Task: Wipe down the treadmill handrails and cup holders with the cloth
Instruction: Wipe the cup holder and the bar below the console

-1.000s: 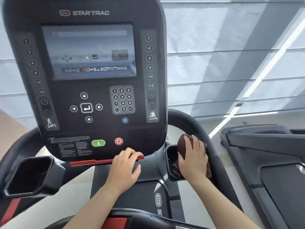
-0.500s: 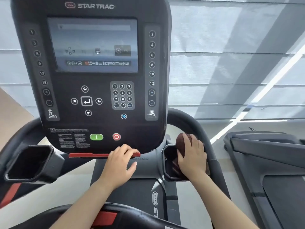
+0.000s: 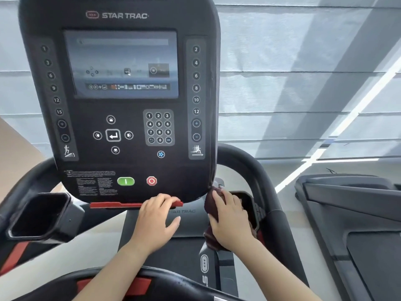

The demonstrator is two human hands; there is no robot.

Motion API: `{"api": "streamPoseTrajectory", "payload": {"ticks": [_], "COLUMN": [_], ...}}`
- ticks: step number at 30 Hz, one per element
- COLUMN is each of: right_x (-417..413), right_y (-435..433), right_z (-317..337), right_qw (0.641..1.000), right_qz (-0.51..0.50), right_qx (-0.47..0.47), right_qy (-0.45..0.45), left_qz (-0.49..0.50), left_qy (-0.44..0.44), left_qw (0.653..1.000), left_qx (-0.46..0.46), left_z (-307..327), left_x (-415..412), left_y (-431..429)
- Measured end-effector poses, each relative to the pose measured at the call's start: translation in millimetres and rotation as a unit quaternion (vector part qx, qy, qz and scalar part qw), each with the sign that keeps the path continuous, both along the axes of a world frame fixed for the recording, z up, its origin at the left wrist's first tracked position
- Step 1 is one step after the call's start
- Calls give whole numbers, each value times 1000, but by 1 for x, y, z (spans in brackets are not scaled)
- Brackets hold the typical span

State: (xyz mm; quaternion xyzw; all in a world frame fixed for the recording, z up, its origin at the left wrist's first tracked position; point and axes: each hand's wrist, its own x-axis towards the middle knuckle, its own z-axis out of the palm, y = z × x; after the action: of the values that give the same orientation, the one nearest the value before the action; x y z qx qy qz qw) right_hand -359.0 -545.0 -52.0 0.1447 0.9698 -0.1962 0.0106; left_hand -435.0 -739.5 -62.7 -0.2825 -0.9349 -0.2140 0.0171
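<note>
My right hand [image 3: 231, 218] presses a dark brown cloth [image 3: 211, 202] against the inner left rim of the right cup holder [image 3: 249, 203], just under the console's lower right corner. Part of the cloth hangs below my palm. My left hand [image 3: 157, 220] rests with its fingers on the red bar [image 3: 112, 205] beneath the console and holds nothing else. The left cup holder [image 3: 39, 216] is a black open pocket at the far left. The black right handrail [image 3: 256, 170] curves behind and to the right of the right cup holder. The left handrail [image 3: 28, 181] curves off behind the left one.
The black Star Trac console [image 3: 121, 94] with screen, keypad, green start and red stop buttons fills the upper middle. A padded front bar [image 3: 152, 281] crosses the bottom. A second treadmill [image 3: 351, 213] stands at the right. Grey blinds hang behind.
My right hand has slid the cloth leftward from over the cup holder's opening to its inner rim by the console corner. My left hand stays on the red bar.
</note>
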Motion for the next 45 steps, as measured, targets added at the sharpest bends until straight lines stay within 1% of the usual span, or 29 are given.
{"api": "streamPoseTrajectory", "payload": {"ticks": [3,5,7,9,14,17,19,21,23,25,26,28,32,37,41,45], "right_x": [16,12,1,-5,26,42,42,39,38,43,47,55,67,36,36,40], "right_y": [-9,-13,-16,-17,-5,15,33,51,62,62,58,45,33,49,42,16], "right_z": [-7,-9,-6,-3,-2,11,21,27,27,20,15,7,-4,5,9,12], "right_qw": [1000,1000,999,998,1000,998,991,984,988,994,996,996,993,987,993,998], "right_qz": [14,-8,-49,-67,4,-6,-55,-105,-123,-103,-90,-83,-103,-136,-102,4], "right_qx": [25,29,8,0,-8,-33,-42,-28,-24,-13,-12,-23,-30,-60,-35,-4], "right_qy": [-8,-5,10,15,5,56,117,140,95,28,14,19,50,63,44,63], "left_qz": [5,4,2,2,-1,-4,-7,-7,2,10,11,14,13,14,11,8], "left_qy": [3,3,2,-1,-6,-2,2,3,5,7,6,4,2,-6,-4,-2], "left_qw": [1000,1000,1000,1000,1000,1000,1000,1000,1000,1000,1000,1000,1000,1000,1000,1000], "left_qx": [0,-1,-4,-6,-2,1,0,-1,2,4,4,2,0,-3,-11,-13], "left_z": [-2,-3,-3,-1,0,1,1,0,0,-1,-1,-2,-3,-2,-1,-1], "left_x": [-1,-2,-2,-1,0,-2,-3,-3,-3,-2,-2,-3,-3,-2,-2,-2], "left_y": [0,0,0,0,-1,-1,-1,-1,1,3,4,4,4,4,3,2]}}
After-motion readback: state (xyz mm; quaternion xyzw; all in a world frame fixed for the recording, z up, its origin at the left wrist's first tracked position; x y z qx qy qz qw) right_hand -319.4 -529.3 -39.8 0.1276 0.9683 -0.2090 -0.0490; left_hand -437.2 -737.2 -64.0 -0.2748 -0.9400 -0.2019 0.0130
